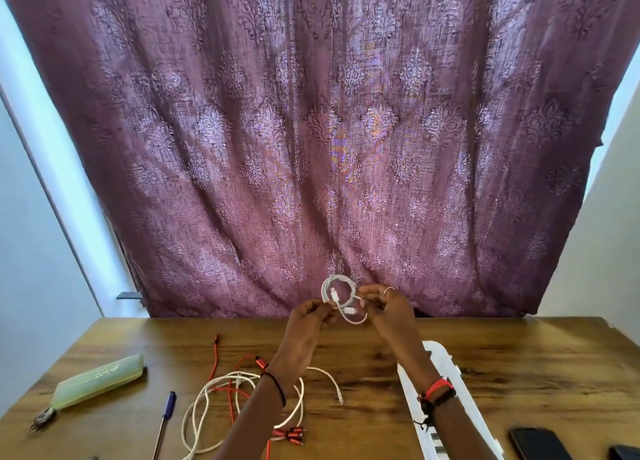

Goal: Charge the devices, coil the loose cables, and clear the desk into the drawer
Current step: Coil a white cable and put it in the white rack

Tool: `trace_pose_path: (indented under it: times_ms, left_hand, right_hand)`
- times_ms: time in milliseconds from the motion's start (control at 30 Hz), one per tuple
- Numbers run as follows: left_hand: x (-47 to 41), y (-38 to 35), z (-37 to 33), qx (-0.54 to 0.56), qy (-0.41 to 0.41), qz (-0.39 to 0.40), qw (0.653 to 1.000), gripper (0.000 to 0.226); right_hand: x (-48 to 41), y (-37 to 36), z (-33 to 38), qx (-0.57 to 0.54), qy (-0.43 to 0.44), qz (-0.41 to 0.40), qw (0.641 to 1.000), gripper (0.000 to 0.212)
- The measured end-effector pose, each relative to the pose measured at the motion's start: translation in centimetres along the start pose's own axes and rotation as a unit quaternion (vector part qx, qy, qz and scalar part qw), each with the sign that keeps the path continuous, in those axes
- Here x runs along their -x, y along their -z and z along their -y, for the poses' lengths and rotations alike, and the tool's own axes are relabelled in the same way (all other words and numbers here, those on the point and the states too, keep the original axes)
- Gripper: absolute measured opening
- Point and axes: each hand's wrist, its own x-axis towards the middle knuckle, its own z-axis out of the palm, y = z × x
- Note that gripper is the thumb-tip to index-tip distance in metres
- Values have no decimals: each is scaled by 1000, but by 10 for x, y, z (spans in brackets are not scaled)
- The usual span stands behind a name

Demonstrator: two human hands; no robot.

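Observation:
Both my hands are raised above the far part of the wooden desk (pixel 519 373), holding a small coiled white cable (pixel 341 295) between them. My left hand (pixel 310 316) pinches the coil's left side. My right hand (pixel 389 303), with a ring, grips the coil's right side. A cable end with a white plug loops down below the coil. On the desk under my left forearm lie a loose white cable (pixel 204 404) and a red braided cable (pixel 216 359) with several red plugs (pixel 289 435), tangled together.
A pale green pouch (pixel 100 380) with a key ring (pixel 43 418) lies at the left, a blue pen (pixel 165 421) beside it. A white power strip (pixel 446 362) runs under my right forearm. Two dark phones (pixel 538 444) sit at the bottom right. A purple curtain (pixel 329 130) hangs behind.

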Motion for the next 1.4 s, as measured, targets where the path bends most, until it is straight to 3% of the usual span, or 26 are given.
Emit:
trace_pose_path:
  times_ms: [167, 367, 500, 733, 1000, 1200, 1300, 1400]
  left_hand:
    - [4, 1, 2, 34, 7, 36, 999, 20]
    - [-2, 6, 5, 83, 9, -26, 996, 9]
    - [1, 2, 3, 152, 12, -24, 988, 12]
    - [10, -9, 3, 279, 114, -5, 953, 15]
    - [15, -15, 6, 147, 176, -33, 973, 15]
    - [20, -22, 9, 182, 197, -1, 963, 14]
    - [24, -27, 12, 197, 198, 12, 960, 21]
    - [24, -27, 16, 186, 191, 20, 964, 20]
  right_hand:
    - [1, -2, 3, 45, 22, -8, 999, 18]
    - [4, -4, 10, 59, 36, -12, 998, 5]
    - [10, -13, 13, 78, 39, -13, 996, 3]
    - [20, -25, 9, 108, 41, -77, 990, 6]
    - [27, -30, 8, 107, 22, -116, 987, 19]
    - [24, -36, 10, 53, -6, -157, 986, 23]
    - [24, -38, 12, 66, -16, -125, 990, 39]
    - [19, -31, 14, 85, -17, -109, 990, 35]
